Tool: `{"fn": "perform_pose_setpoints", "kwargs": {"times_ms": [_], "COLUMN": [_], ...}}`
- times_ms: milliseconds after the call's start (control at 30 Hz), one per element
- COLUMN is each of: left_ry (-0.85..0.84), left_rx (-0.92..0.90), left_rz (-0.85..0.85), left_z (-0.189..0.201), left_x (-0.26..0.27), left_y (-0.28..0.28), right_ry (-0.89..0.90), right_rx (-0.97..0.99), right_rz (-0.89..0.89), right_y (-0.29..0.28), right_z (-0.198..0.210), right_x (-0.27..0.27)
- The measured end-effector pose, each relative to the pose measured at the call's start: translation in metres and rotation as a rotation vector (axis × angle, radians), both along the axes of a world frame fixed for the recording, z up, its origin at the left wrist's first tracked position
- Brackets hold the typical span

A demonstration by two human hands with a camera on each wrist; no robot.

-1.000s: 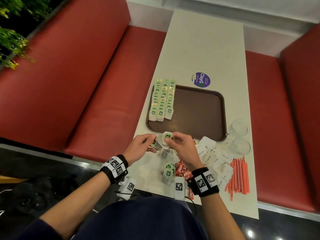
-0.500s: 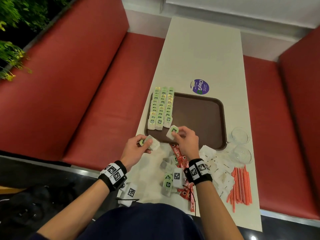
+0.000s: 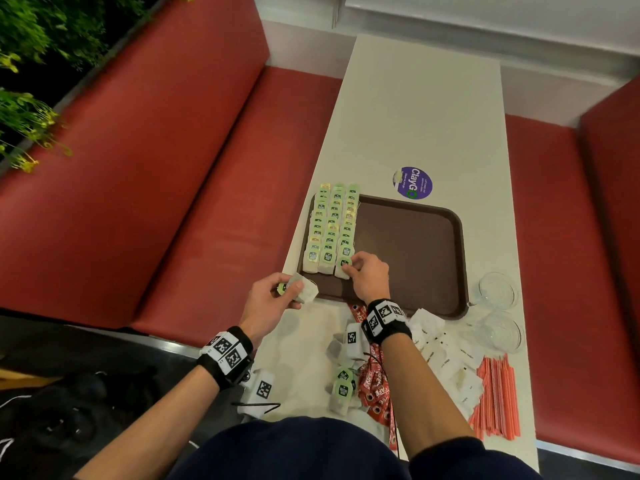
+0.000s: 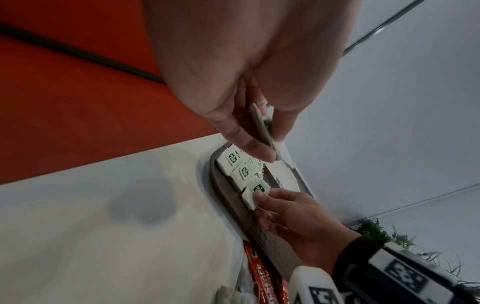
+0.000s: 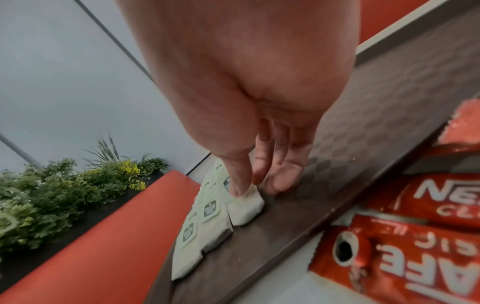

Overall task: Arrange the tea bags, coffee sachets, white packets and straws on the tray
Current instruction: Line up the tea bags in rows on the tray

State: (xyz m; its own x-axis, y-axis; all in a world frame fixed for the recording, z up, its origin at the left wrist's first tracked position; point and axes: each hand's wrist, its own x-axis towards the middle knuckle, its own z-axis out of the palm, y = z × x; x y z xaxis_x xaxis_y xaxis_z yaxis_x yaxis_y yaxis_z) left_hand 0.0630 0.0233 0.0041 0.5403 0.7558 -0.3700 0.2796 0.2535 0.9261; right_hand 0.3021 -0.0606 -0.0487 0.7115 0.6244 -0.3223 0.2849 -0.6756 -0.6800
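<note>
Right hand [image 3: 370, 276]: a tea bag [image 3: 343, 268] is being pinched by the fingers onto the third row's near end, centre frame.
Left hand [image 3: 273, 299]: a spare bag [image 3: 303, 289] is being pinched lower-left, outside the tray [image 3: 429, 258].
Axis: rows are running up-frame.

– Where is your right hand [image 3: 370, 276]?

– Your right arm reaches forward from the lower edge of the head view, a black band with checkered markers round the wrist. The hand is palm down. Your thumb [image 5: 240, 185] and a fingertip pinch the near end of a tea bag [image 5: 245, 207], the other fingers lying nearly straight beside it.

– And your left hand [image 3: 273, 297]?

– It sits lower and to the left, apart from the right, wrist banded the same way. Your thumb [image 4: 246, 144] and fingers are curled round a second tea bag [image 3: 301, 289], holding it edge-up between them. The forearm angles in from the lower left.
</note>
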Motion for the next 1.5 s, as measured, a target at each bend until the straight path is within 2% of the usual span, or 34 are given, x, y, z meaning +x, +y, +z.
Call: {"fn": "perform_pose_setpoints", "kwargs": {"times_ms": [300, 600, 733, 800, 867, 933, 1000, 1200, 1400, 1500], "left_ry": [0.001, -0.056, -0.109, -0.128, -0.143, -0.16, -0.168, -0.102, -0.021, 0.0], "left_rx": [0.007, -0.03, -0.057, -0.063, -0.058, -0.046, -0.04, -0.033, -0.017, -0.032], "left_rz": [-0.016, 0.01, 0.009, 0.009, 0.014, 0.013, 0.02, -0.053, -0.048, -0.168], "left_z": [-0.003, 0.002, 0.008, 0.009, 0.012, 0.015, 0.016, 0.011, 0.001, 0.005], "left_x": [0.007, 0.008, 0.009, 0.01, 0.011, 0.012, 0.013, 0.014, 0.01, 0.009], "left_y": [0.007, 0.012, 0.013, 0.013, 0.012, 0.011, 0.012, 0.015, 0.022, 0.025], "right_ry": [-0.062, -0.122, -0.151, -0.05, 0.205, 0.403, 0.445, 0.287, 0.286, 0.181], "right_rx": [0.055, 0.09, 0.181, 0.298, 0.396, 0.408, 0.419, 0.464, 0.423, 0.396], "right_rz": [-0.163, -0.115, -0.143, -0.133, -0.073, 0.008, 0.07, 0.144, 0.19, 0.192], "right_y": [0.01, 0.016, 0.011, 0.004, -0.005, -0.015, -0.024, -0.035, -0.037, -0.034], "right_z": [-0.005, -0.01, 0.012, 0.04, 0.068, 0.081, 0.084, 0.089, 0.089, 0.084], "right_x": [-0.009, -0.014, -0.018, -0.03, -0.047, -0.059, -0.066, -0.074, -0.064, -0.059]}}
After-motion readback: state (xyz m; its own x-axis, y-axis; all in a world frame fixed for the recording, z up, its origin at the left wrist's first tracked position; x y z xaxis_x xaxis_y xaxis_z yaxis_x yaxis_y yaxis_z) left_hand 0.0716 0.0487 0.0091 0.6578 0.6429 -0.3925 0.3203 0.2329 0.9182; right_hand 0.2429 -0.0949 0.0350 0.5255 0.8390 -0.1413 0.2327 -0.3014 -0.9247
